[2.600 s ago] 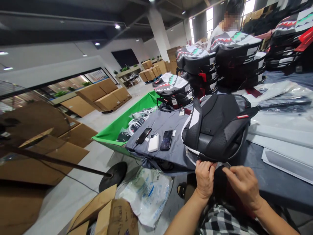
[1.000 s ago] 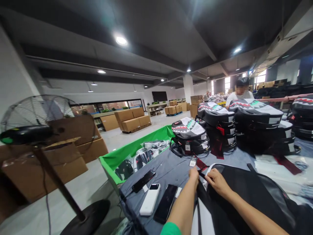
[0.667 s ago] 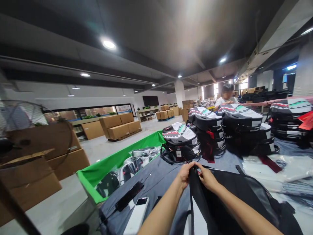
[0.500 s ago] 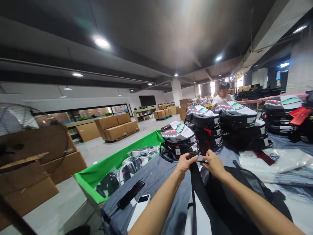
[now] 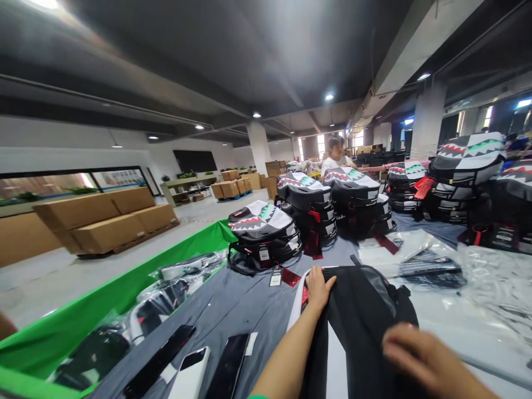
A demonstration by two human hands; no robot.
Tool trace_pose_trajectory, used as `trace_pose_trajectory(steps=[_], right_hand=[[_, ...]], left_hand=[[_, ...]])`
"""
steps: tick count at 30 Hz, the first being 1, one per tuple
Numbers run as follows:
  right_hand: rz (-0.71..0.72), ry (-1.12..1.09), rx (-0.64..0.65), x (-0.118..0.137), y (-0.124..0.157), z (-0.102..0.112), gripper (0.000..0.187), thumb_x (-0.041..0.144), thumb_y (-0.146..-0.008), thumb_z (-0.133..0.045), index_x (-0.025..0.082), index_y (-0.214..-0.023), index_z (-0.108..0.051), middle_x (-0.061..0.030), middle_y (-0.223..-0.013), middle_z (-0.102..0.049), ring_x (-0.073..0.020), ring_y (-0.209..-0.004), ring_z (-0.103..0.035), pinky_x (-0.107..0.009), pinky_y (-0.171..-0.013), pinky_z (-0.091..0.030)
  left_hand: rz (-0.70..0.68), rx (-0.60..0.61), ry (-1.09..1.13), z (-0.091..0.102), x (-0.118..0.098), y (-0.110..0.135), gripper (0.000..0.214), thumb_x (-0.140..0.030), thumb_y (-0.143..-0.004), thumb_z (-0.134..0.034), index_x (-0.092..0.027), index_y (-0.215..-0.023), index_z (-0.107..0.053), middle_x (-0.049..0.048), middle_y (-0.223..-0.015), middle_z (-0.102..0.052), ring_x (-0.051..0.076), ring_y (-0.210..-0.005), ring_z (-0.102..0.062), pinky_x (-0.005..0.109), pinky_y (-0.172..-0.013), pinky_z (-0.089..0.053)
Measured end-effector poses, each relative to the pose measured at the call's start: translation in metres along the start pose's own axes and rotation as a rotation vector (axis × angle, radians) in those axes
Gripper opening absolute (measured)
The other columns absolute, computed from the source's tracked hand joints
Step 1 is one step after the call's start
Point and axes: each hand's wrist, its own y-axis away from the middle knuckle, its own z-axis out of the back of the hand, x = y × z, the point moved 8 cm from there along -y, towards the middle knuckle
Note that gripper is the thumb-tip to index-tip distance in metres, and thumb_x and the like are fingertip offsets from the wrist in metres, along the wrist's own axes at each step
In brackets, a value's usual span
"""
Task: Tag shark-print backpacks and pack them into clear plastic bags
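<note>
A black backpack (image 5: 361, 316) with a white stripe lies in front of me on a grey cloth-covered table (image 5: 249, 293). At its upper left edge, my left hand (image 5: 318, 289) grips the fabric, thumb on the black panel and fingers curled over the side. A bit of red shows beneath that hand. My right hand (image 5: 428, 354) is over the lower right of the backpack, smeared by motion, and I cannot tell whether it touches. Just beyond stand a stacked pair of shark-mouth backpacks (image 5: 264, 230), with a hang tag (image 5: 275, 277) in front.
Left of the table is a green-lined bin (image 5: 195, 244) holding bagged backpacks. A white power bank (image 5: 191, 371) and a dark phone (image 5: 228, 363) lie near the front. Clear plastic bags (image 5: 494, 277) cover the right side. Behind the stacks stands a person (image 5: 336, 158).
My hands have come apart from the black strap. The left now holds the backpack's edge; the right has moved down and right. The view has turned right.
</note>
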Motion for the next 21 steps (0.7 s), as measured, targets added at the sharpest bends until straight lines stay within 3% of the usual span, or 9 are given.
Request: trace_pose_trajectory(steps=[2, 4, 7, 9, 12, 14, 15, 18, 21], right_hand=[[-0.307, 0.057, -0.114, -0.057, -0.021, 0.041, 0.048, 0.069, -0.09, -0.047, 0.025, -0.094, -0.068, -0.0053, -0.078, -0.072, -0.0236, -0.07, -0.068, -0.036, -0.064, -0.054], [-0.609, 0.072, -0.187, -0.109, -0.038, 0.06, 0.055, 0.078, -0.079, -0.049, 0.025, -0.078, -0.063, -0.0066, -0.059, -0.064, -0.0266, -0.055, -0.064, -0.037, -0.052, -0.049], [-0.64, 0.029, -0.195, -0.139, -0.069, 0.051, 0.059, 0.083, -0.073, -0.044, 0.026, -0.062, -0.053, -0.0056, -0.044, -0.054, -0.0263, -0.045, -0.059, -0.037, -0.045, -0.046], [-0.579, 0.032, -0.276, -0.135, -0.082, 0.049, 0.058, 0.082, -0.073, -0.038, 0.026, -0.063, -0.05, -0.0078, -0.051, -0.058, -0.0276, -0.054, -0.062, -0.039, -0.051, -0.049], [-0.5, 0.046, -0.43, -0.107, -0.083, 0.064, 0.057, 0.077, -0.076, -0.032, 0.025, -0.081, -0.054, -0.0095, -0.071, -0.067, -0.0283, -0.07, -0.066, -0.039, -0.064, -0.051], [-0.385, 0.033, -0.449, -0.076, -0.078, 0.076, 0.053, 0.074, -0.078, -0.038, 0.026, -0.091, -0.055, -0.0058, -0.074, -0.068, -0.0248, -0.068, -0.065, -0.036, -0.066, -0.05], [-0.313, 0.024, -0.423, -0.06, -0.076, 0.08, 0.049, 0.072, -0.078, -0.043, 0.026, -0.092, -0.056, -0.0032, -0.071, -0.066, -0.0227, -0.063, -0.063, -0.034, -0.065, -0.049], [-0.19, 0.009, -0.347, -0.032, -0.066, 0.092, 0.043, 0.067, -0.077, -0.052, 0.026, -0.088, -0.057, 0.0021, -0.058, -0.057, -0.0181, -0.049, -0.052, -0.032, -0.058, -0.044], [-0.284, -0.106, -0.281, -0.048, -0.061, 0.097, 0.055, 0.076, -0.074, -0.054, 0.024, -0.092, -0.058, 0.0037, -0.055, -0.053, -0.0167, -0.045, -0.047, -0.031, -0.051, -0.04]], left_hand=[[-0.087, -0.023, -0.095, -0.003, -0.016, 0.005, 0.043, -0.023, -0.081, -0.077, -0.019, -0.121, -0.059, 0.0143, -0.137, -0.056, 0.033, -0.134, -0.048, 0.051, -0.113, -0.034], [-0.26, -0.009, -0.222, -0.011, -0.045, 0.009, 0.049, -0.02, -0.084, -0.075, -0.022, -0.129, -0.056, 0.0132, -0.143, -0.053, 0.032, -0.136, -0.046, 0.051, -0.116, -0.032], [-0.529, 0.154, -0.299, -0.045, -0.091, 0.017, 0.033, -0.025, -0.091, -0.069, -0.023, -0.123, -0.061, 0.0114, -0.131, -0.061, 0.031, -0.128, -0.05, 0.052, -0.112, -0.037], [-0.593, 0.283, -0.227, -0.072, -0.114, 0.019, 0.031, -0.024, -0.093, -0.064, -0.021, -0.124, -0.063, 0.0119, -0.128, -0.064, 0.031, -0.126, -0.051, 0.052, -0.109, -0.04], [-0.663, 0.406, -0.158, -0.108, -0.141, 0.017, 0.058, -0.009, -0.084, -0.066, -0.026, -0.138, -0.056, 0.0087, -0.137, -0.061, 0.029, -0.133, -0.048, 0.048, -0.109, -0.041], [-0.747, 0.504, -0.142, -0.126, -0.157, 0.016, 0.065, -0.001, -0.074, -0.069, -0.029, -0.132, -0.062, 0.0038, -0.131, -0.066, 0.028, -0.135, -0.048, 0.046, -0.112, -0.039], [-0.784, 0.544, -0.137, -0.13, -0.163, 0.017, 0.058, 0.001, -0.072, -0.069, -0.029, -0.122, -0.067, 0.0025, -0.124, -0.069, 0.027, -0.135, -0.048, 0.047, -0.115, -0.036], [-0.824, 0.557, -0.138, -0.123, -0.172, 0.018, 0.023, -0.004, -0.08, -0.066, -0.025, -0.09, -0.071, 0.0037, -0.099, -0.074, 0.027, -0.126, -0.056, 0.051, -0.121, -0.023], [-0.618, 0.541, -0.058, -0.099, -0.152, 0.034, 0.016, -0.013, -0.087, -0.065, -0.023, -0.075, -0.066, 0.0057, -0.083, -0.07, 0.027, -0.109, -0.064, 0.047, -0.119, -0.026]])
